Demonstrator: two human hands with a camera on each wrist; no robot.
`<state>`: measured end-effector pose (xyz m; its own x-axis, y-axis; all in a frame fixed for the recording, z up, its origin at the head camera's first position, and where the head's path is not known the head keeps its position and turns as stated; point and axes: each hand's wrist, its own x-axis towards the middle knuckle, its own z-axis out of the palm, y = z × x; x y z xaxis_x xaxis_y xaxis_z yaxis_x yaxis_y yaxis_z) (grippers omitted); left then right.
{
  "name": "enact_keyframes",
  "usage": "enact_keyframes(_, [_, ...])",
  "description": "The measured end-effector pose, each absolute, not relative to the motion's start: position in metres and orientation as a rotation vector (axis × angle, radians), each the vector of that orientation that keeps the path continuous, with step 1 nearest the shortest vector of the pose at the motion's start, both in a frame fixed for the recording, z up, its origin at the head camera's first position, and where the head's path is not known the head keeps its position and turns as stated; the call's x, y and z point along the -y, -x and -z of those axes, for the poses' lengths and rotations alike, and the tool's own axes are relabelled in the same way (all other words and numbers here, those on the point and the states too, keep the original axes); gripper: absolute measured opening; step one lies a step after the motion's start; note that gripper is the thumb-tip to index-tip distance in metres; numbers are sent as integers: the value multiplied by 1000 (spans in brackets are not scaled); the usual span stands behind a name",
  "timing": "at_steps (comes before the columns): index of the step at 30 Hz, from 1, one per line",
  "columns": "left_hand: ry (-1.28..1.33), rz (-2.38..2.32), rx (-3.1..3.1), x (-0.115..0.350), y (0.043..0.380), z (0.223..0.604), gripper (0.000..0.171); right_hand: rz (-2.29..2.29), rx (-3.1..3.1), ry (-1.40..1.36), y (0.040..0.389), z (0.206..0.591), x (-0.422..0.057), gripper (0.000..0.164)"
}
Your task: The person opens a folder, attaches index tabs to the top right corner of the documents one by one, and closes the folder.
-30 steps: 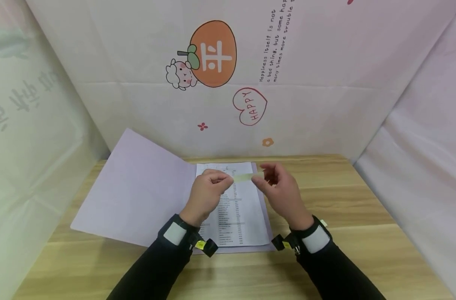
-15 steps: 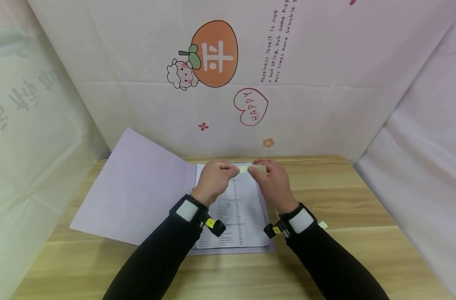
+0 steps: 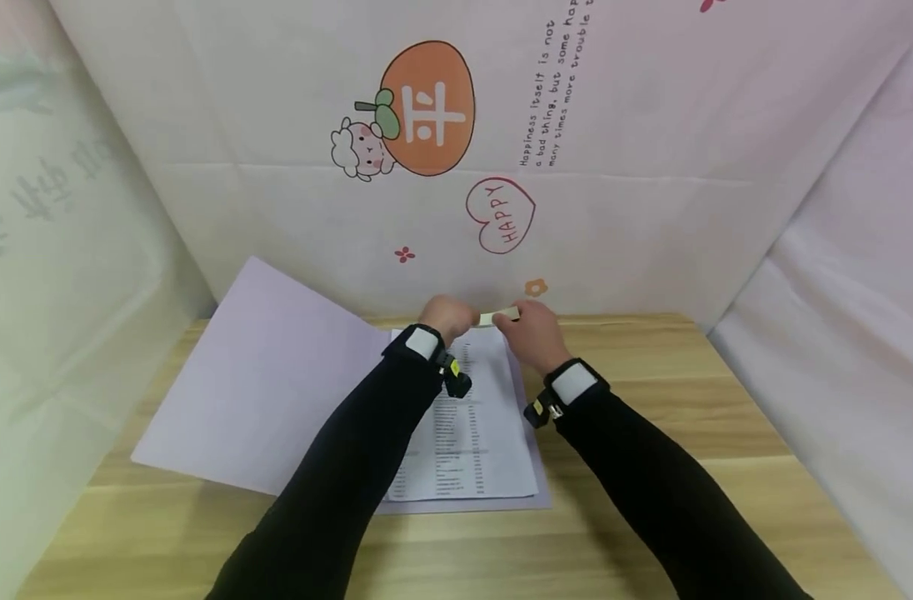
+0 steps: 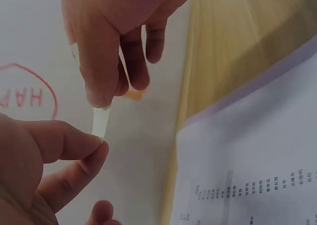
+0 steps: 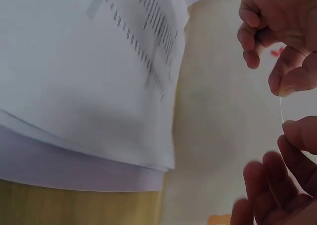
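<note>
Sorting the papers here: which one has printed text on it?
The white sheet lying on the open lilac folder; the pale strip pinched between both hands looks blank.

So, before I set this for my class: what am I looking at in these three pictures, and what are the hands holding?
No machine here: a person with a camera on the head and one on each wrist. The head view looks down at a wooden table where an open lilac folder lies with a printed sheet on it. The left hand and right hand each pinch one end of a small pale strip, held above the sheet's far edge. The wrist views show that strip close up, between fingertips.
</note>
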<state>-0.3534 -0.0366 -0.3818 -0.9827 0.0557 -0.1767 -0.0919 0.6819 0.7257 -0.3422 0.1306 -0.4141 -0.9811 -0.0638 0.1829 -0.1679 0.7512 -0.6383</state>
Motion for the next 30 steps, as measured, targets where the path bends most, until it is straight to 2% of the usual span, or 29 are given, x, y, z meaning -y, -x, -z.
enact_keyframes(3, [8, -1264, -2645, 34, 367, 394, 29, -1074, 2835, -140, 357, 426, -133, 29])
enact_keyframes(6, [25, -1266, -2632, 28, 379, 406, 34, -1112, 2871, -84, 370, 437, -136, 23])
enact_keyframes(10, [-6, -1201, -2662, 22, 392, 418, 31, -1132, 2909, -27, 387, 449, -139, 20])
enact_keyframes(16, [-42, -1118, -2728, 18, 404, 429, 24, -1055, 2922, -41, 407, 459, -141, 20])
enact_keyframes(23, [16, -975, -2717, 12, 420, 450, 30, -831, 2961, -57, 417, 477, -144, 25])
enact_keyframes(25, [-9, -880, -2726, 10, 432, 459, 31, -805, 2955, -52, 417, 480, -144, 26])
enact_keyframes(30, [-149, -713, -2805, 5, 486, 514, 35, -795, 2940, -19, 416, 481, -144, 26])
